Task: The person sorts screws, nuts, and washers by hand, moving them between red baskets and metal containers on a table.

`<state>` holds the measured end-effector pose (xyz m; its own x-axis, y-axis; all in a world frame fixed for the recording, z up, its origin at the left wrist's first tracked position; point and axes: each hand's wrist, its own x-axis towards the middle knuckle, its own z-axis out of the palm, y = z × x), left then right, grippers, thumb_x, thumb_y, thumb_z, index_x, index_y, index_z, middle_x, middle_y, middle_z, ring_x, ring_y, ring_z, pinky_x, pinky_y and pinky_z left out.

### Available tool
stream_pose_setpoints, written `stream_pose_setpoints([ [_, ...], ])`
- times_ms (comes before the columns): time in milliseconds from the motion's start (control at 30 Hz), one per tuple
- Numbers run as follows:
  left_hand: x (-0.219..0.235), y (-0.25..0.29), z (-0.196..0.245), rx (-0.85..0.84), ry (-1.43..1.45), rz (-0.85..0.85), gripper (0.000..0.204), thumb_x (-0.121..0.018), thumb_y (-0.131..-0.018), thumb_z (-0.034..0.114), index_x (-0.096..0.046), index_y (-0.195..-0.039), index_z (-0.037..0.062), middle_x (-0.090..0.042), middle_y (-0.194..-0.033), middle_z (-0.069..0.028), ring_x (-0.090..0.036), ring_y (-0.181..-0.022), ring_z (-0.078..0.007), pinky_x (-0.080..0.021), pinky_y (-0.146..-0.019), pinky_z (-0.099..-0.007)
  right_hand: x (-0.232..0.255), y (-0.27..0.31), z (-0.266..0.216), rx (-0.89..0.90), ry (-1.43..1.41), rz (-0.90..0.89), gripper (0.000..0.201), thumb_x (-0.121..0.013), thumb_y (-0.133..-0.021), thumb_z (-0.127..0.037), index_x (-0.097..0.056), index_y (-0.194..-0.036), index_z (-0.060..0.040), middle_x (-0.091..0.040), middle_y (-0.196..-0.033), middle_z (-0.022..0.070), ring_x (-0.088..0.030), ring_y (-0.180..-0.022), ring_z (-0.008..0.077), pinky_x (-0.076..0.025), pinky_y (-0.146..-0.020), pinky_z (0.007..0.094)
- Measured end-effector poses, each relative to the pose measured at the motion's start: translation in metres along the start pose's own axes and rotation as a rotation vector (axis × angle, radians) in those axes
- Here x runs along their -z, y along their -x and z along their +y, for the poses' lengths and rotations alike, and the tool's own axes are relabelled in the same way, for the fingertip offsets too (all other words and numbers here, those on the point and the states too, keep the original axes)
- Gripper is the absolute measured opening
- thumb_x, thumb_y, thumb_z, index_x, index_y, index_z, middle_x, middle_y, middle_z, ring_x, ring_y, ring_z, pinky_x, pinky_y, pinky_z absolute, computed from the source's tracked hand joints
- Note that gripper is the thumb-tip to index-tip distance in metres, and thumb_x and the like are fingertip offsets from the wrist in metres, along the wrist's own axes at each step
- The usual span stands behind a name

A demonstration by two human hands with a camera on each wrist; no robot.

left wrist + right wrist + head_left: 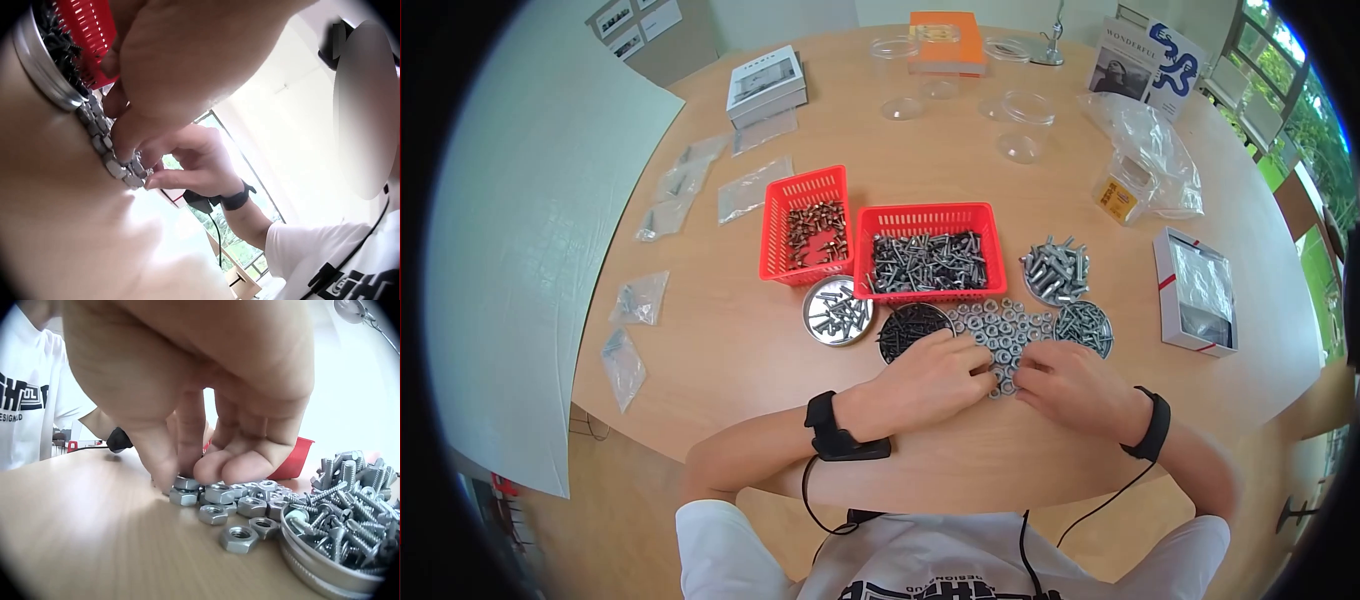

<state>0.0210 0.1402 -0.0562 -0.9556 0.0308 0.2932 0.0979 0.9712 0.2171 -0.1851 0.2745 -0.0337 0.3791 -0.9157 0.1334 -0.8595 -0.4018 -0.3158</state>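
Observation:
Loose steel hex nuts (1003,330) are spread on the table between the two hands, some stacked on others. My right hand (1072,383) reaches down at the pile's near right edge; in the right wrist view its thumb and a finger pinch a hex nut (185,482) on top of another. Curled fingers of my left hand (935,378) come down on the pile's left side, fingertips right at the nuts (115,167) in the left wrist view. I cannot tell whether they hold one. A round tin of black screws (912,330) sits just beyond the left hand.
Beyond the hands stand a red basket of bolts (1000,262) and another with copper-coloured pieces (772,245). Round tins hold silver screws (837,310), thick bolts (1055,270) and small screws (1084,328). An opened white box (1197,290) lies at right, clear plastic jars (1025,125) farther back.

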Motion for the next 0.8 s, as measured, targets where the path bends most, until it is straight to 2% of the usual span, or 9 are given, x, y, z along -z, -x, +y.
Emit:
stream_pose_setpoints([
  [167, 0.035, 0.000, -0.014, 0.029, -0.016, 0.103, 0.015, -0.066, -0.080, 0.010, -0.068, -0.094, 0.0084, -0.061, -0.089, -0.0038, -0.061, -0.088, -0.0206, -0.045, -0.074, -0.0339, 0.025, -0.008, -0.004, -0.019, -0.097, 0.017, 0.014, -0.073, -0.082, -0.012, -0.063, -0.089, -0.0038, -0.059, -0.090, 0.0115, -0.062, -0.084, 0.0315, -0.052, -0.072, 0.0421],
  [200, 0.046, 0.000, -0.023, 0.076, -0.016, 0.140, 0.013, -0.068, -0.080, 0.009, -0.069, -0.092, 0.0070, -0.060, -0.086, -0.0043, -0.061, -0.085, -0.0239, -0.047, -0.077, -0.0359, 0.030, -0.012, -0.002, -0.015, -0.100, 0.027, 0.014, -0.073, -0.083, -0.012, -0.064, -0.090, -0.0038, -0.060, -0.090, 0.0116, -0.062, -0.084, 0.0318, -0.052, -0.072, 0.0423],
  [300, 0.082, 0.004, -0.057, 0.208, -0.075, 0.181, 0.008, -0.069, -0.082, 0.009, -0.071, -0.089, 0.0057, -0.061, -0.090, -0.0067, -0.061, -0.090, -0.0266, -0.049, -0.080, -0.0390, 0.042, -0.030, 0.006, 0.001, -0.096, 0.075, 0.013, -0.072, -0.084, -0.011, -0.064, -0.091, -0.0040, -0.060, -0.091, 0.0113, -0.063, -0.083, 0.0325, -0.052, -0.072, 0.0428],
  [400, 0.102, 0.008, -0.080, 0.381, -0.244, 0.056, 0.008, -0.070, -0.083, 0.010, -0.073, -0.087, 0.0043, -0.059, -0.095, -0.0109, -0.060, -0.096, -0.0290, -0.051, -0.081, -0.0407, 0.051, -0.058, 0.017, 0.044, -0.106, 0.093, 0.014, -0.072, -0.084, -0.009, -0.066, -0.095, -0.0032, -0.062, -0.094, 0.0115, -0.063, -0.084, 0.0326, -0.052, -0.073, 0.0419],
  [500, 0.096, 0.008, -0.092, 0.526, -0.305, -0.145, 0.009, -0.071, -0.081, 0.010, -0.074, -0.087, 0.0036, -0.056, -0.100, -0.0148, -0.059, -0.101, -0.0309, -0.052, -0.081, -0.0434, 0.054, -0.094, 0.021, 0.081, -0.107, 0.068, 0.014, -0.071, -0.086, -0.009, -0.066, -0.098, -0.0024, -0.063, -0.096, 0.0120, -0.063, -0.086, 0.0336, -0.053, -0.075, 0.0422],
  [600, 0.084, 0.003, -0.093, 0.653, -0.223, -0.222, 0.009, -0.071, -0.079, 0.009, -0.073, -0.084, 0.0016, -0.052, -0.105, -0.0173, -0.059, -0.102, -0.0347, -0.053, -0.082, -0.0458, 0.043, -0.128, 0.027, 0.141, -0.075, 0.066, 0.012, -0.069, -0.086, -0.009, -0.066, -0.095, -0.0022, -0.064, -0.096, 0.0128, -0.065, -0.090, 0.0345, -0.054, -0.077, 0.0441],
  [733, 0.073, 0.004, -0.088, 0.656, -0.217, -0.142, 0.009, -0.070, -0.075, 0.005, -0.072, -0.080, -0.0012, -0.047, -0.112, -0.0218, -0.058, -0.097, -0.0396, -0.055, -0.078, -0.0463, 0.019, -0.164, 0.044, 0.115, 0.004, 0.021, 0.010, -0.065, -0.085, -0.007, -0.067, -0.093, -0.0015, -0.067, -0.097, 0.0144, -0.068, -0.093, 0.0342, -0.056, -0.079, 0.0455],
  [800, 0.069, 0.004, -0.088, 0.666, -0.228, -0.130, 0.008, -0.071, -0.073, 0.004, -0.072, -0.079, -0.0016, -0.047, -0.111, -0.0217, -0.057, -0.096, -0.0391, -0.055, -0.079, -0.0462, 0.010, -0.181, 0.055, 0.033, 0.038, -0.085, 0.017, -0.064, -0.088, -0.008, -0.068, -0.104, -0.0035, -0.068, -0.096, 0.0167, -0.067, -0.092, 0.0368, -0.054, -0.080, 0.0472],
])
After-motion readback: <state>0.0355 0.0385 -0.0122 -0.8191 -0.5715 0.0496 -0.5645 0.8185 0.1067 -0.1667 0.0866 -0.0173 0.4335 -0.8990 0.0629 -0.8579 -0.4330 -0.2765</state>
